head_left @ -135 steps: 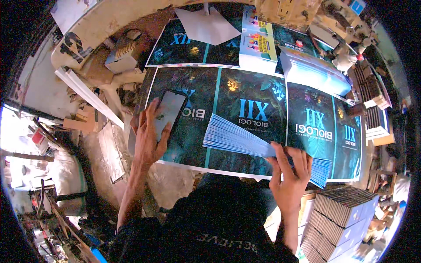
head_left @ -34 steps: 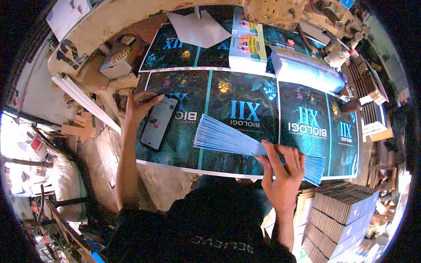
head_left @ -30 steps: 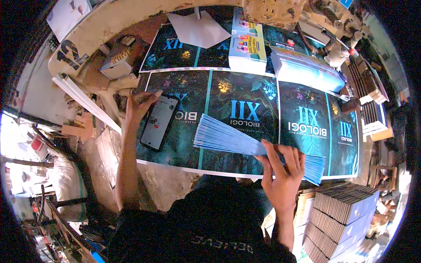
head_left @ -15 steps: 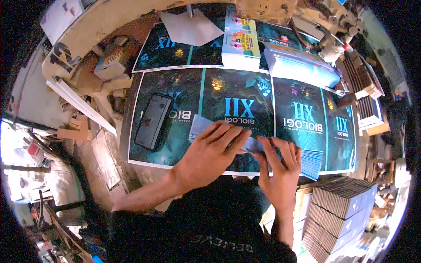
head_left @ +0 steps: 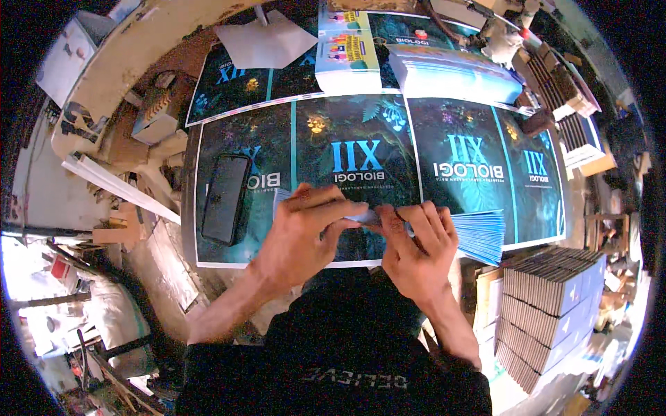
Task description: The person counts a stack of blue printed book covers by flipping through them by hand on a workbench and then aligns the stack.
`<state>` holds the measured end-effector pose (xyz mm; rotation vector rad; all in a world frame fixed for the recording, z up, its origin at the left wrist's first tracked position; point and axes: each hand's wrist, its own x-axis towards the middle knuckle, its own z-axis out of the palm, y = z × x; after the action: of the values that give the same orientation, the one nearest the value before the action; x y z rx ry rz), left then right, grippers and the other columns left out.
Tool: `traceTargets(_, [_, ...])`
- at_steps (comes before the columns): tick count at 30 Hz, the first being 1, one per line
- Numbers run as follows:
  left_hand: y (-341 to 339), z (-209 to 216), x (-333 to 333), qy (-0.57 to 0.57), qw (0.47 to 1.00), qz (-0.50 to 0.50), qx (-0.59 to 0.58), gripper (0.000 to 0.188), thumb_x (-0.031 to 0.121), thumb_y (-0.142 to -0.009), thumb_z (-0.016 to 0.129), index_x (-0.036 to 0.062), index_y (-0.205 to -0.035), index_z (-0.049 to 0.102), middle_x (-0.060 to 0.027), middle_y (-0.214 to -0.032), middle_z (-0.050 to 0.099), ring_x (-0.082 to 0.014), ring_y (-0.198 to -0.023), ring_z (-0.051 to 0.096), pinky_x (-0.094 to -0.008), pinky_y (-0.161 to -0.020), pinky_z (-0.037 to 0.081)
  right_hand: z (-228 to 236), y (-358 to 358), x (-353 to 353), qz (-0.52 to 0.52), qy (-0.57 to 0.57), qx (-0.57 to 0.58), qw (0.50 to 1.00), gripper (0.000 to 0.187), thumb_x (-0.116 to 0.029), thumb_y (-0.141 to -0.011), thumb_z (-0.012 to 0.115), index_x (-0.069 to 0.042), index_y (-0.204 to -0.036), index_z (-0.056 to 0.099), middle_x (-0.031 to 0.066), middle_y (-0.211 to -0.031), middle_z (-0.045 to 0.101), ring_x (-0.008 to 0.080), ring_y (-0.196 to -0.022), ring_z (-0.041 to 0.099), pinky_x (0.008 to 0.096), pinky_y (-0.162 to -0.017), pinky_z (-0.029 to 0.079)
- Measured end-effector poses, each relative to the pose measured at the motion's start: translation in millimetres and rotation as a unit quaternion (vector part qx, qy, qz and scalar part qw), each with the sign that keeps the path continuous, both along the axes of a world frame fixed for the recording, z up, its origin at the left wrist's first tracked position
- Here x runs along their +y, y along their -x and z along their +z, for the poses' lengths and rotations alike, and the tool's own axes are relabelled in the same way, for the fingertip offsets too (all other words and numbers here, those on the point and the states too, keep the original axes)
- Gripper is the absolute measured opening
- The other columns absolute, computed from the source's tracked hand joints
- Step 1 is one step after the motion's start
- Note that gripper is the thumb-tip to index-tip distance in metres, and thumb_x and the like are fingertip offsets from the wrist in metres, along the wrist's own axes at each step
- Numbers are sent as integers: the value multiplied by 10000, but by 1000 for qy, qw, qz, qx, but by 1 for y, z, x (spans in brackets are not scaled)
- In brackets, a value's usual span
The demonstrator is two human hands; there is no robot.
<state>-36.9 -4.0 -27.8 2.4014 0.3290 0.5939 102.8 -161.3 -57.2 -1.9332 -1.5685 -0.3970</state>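
Note:
A fanned stack of blue-edged printed sheets lies across dark teal book-cover sheets spread on the table. My left hand presses on the stack's left part, fingers pinching a sheet edge. My right hand grips the stack's middle, thumb and fingers around the sheets. A black phone lies flat on the cover sheets, left of my left hand and apart from it.
A thick pile of blue sheets and a colourful book stack sit at the far side, with a white folded paper. Piles of bound books stand at the right. Cardboard scraps and a white strip clutter the left.
My left hand put the phone down on the cover sheets, then moved right onto the fanned stack. My right hand kept hold of the stack throughout.

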Motion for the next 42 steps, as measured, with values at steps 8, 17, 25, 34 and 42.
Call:
traceTargets(8, [6,7,10,10,1000,14,4,267,83,-847,802,77,-1113,778,-108,-965,734,-299,-871,691,-383,-785,553,6,-22,-21,-51,-11,0,999,327,-123,-791,770,-114,-1117,747,48,-1006,628,273,-878,611,433,-729,454])
traceTargets(17, [28,8,27,-92,994,65,13,319,-75,-795,759,68,-1078,797,-105,-879,705,-276,-822,691,-375,-706,552,12,-23,-25,-65,1,33,997,380,31,-770,751,-95,-1128,771,63,-940,608,262,-862,611,395,-739,456])
traceTargets(25, [28,20,29,-53,987,135,69,312,21,-760,845,78,-1065,812,-93,-867,722,-231,-832,708,-326,-760,548,27,-59,-81,-126,45,37,990,356,11,-743,800,-84,-1086,789,64,-972,665,270,-894,645,407,-766,498])
traceTargets(34, [50,13,47,-118,985,95,79,394,-118,-767,740,65,-1111,803,-90,-865,686,-219,-818,680,-338,-729,533,33,-82,-104,-95,81,120,985,422,-27,-760,798,-117,-1170,765,79,-1027,686,270,-900,671,407,-748,537])
traceTargets(42, [53,-5,49,-185,979,74,49,385,-164,-777,707,61,-1075,801,-83,-860,646,-228,-786,653,-348,-687,532,68,-62,-98,-116,177,-13,977,551,-55,-712,829,-66,-1253,724,148,-1306,651,331,-1227,613,480,-1011,504])
